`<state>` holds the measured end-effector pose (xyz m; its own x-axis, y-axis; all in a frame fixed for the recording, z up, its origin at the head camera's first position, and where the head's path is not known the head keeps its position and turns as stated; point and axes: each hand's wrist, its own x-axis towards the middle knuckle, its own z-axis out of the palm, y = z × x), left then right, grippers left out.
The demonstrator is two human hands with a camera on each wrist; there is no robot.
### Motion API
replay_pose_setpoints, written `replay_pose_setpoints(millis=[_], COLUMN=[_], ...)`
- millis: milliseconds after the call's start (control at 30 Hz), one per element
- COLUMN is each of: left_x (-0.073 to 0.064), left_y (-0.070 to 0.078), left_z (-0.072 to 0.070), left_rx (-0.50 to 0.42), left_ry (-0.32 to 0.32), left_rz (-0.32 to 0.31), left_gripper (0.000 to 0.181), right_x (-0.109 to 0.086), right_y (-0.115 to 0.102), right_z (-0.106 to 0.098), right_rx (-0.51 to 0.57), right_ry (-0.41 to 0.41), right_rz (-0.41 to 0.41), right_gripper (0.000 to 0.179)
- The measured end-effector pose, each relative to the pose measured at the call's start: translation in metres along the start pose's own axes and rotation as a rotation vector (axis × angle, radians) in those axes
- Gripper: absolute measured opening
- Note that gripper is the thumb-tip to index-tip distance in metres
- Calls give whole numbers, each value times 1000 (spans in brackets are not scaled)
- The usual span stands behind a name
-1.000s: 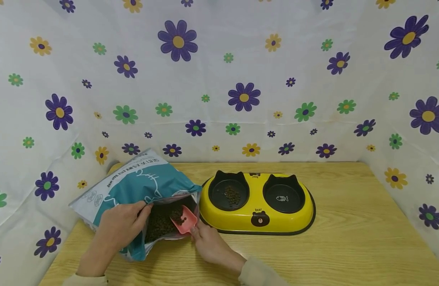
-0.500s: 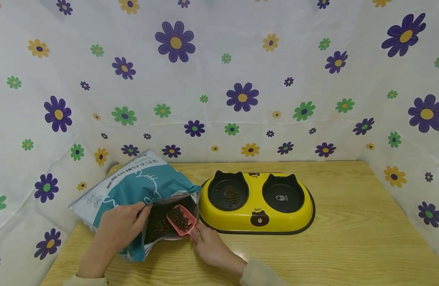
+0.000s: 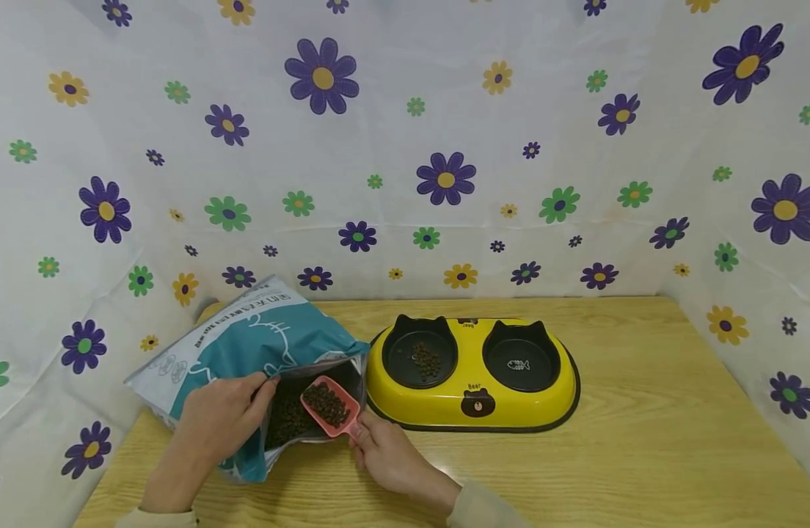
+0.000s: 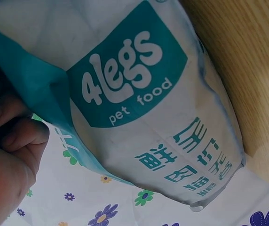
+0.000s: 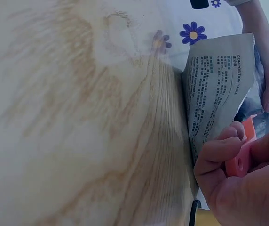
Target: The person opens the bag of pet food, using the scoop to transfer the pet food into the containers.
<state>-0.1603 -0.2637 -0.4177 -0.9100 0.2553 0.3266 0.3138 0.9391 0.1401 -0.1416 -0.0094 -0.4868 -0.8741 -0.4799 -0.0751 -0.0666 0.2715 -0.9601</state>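
A teal and white pet food bag [image 3: 246, 345] lies on its side at the left, its mouth facing the person. My left hand [image 3: 223, 414] pinches the upper edge of that mouth between thumb and fingers. In my right hand [image 3: 388, 451] is a pink scoop [image 3: 356, 425], gripped by its handle, its bowl heaped with brown kibble [image 3: 326, 405] and held at the bag's opening. More kibble shows inside, behind the scoop. The right wrist view shows curled fingers [image 5: 219, 153] round the pink handle [image 5: 238, 162]. The left wrist view catches the bag's printed front [image 4: 125, 75].
Right of the bag stands a yellow double feeding bowl [image 3: 471, 367]. Its left black dish [image 3: 398, 359] holds a small pile of kibble; a fish skeleton print marks the right dish [image 3: 537, 374]. Wooden table [image 3: 643, 411] lies underneath, with a flower-patterned cloth [image 3: 544, 44] behind and along both sides.
The scoop has come up out of the kibble, levelled and shifted slightly left, its load going from a little to a full heap. My left hand keeps its hold on the bag.
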Motion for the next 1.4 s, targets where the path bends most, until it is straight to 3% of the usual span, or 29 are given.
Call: replay_pose_setpoints(millis=[433,867,1000,1267,1400], left_x=[-2,0,0,-2,-2], left_y=[0,-3,-2,-2,-3], left_z=[-1,-1,0,1,1], left_rx=[-4,-8,-18,-26,-30], left_ry=[22,30,20,31,32], left_rz=[2,27,21,19,17], left_gripper=[43,43,43,42,43], right_x=[-22,-46,-50,-40,-36], right_y=[-3,7,5,3,2], right_z=[-20,-63,-83,-111,-119], right_rx=[97,139,110,-29,-48], right_ry=[-5,28,103,331,381], right_rz=[23,69,74,122,149], right_gripper=[39,41,37,27,25])
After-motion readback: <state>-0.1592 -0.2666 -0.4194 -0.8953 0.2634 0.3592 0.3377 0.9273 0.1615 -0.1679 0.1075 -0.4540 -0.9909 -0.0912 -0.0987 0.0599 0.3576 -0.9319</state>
